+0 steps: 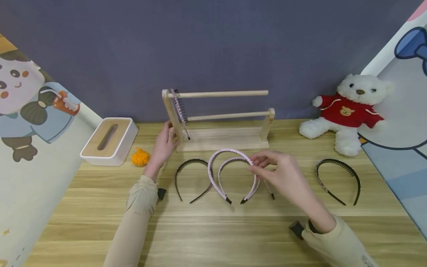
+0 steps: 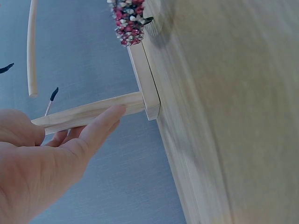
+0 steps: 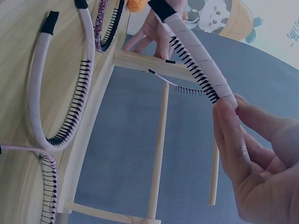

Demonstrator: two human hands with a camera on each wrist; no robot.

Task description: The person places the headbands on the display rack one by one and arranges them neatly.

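**Pinching a lilac band (image 1: 230, 150) right, gripping a rack (image 1: 223, 139) left**

Closing the right hand (image 1: 281, 168) on one side of the lilac band, pressing thumb against fingertips and leaving the rest of the arch free. Holding it raised off the table (image 1: 213, 233), in front of the rack, showing the black toothed inner edge and pointing both dark tips toward the wearer. Overlapping, in the head view, the second lilac band (image 3: 36, 88), lying flat below. Hiding, behind the right hand, part of a thin band (image 1: 268, 189).

Wrapping the left hand (image 1: 165, 142) about the rack's left post (image 2: 88, 112), setting digits on both sides and laying one along the wood. Gripping near the base, beside the hanging band (image 1: 180, 107) at the left end of the rods.

Stretching the left arm between the orange ball (image 1: 141, 157), near a tissue box (image 1: 116, 146), and the left dark band (image 1: 178, 181). Reaching with the right arm to the left of the right dark band (image 1: 358, 185) and of a white bear (image 1: 347, 107) in a red top, sitting at the table's back right.
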